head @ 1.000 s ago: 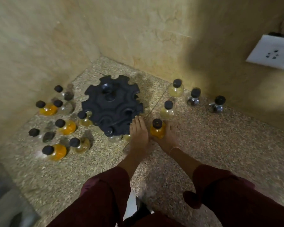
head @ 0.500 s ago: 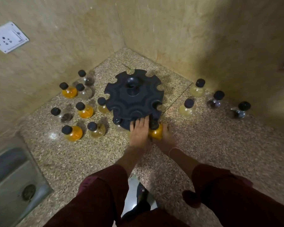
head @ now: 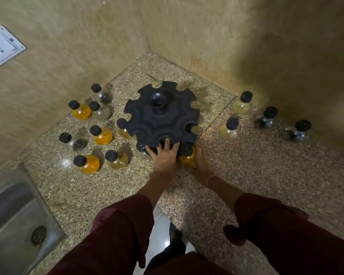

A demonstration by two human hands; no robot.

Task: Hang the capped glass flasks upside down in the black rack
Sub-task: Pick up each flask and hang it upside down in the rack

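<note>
A black rack, a round disc with notches cut all around its rim, stands in the corner of a speckled stone table where two tan walls meet. The left hand lies flat with fingers spread against the rack's near edge, holding nothing. The right hand is wrapped around an orange-filled flask, which stands upright with its black cap just under the rack's near rim. To the left of the rack a cluster of capped flasks stands upright on the table, some orange, some pale, some clear. To the right stand four more flasks. A steel sink sits at lower left, and a white wall socket at upper left.
</note>
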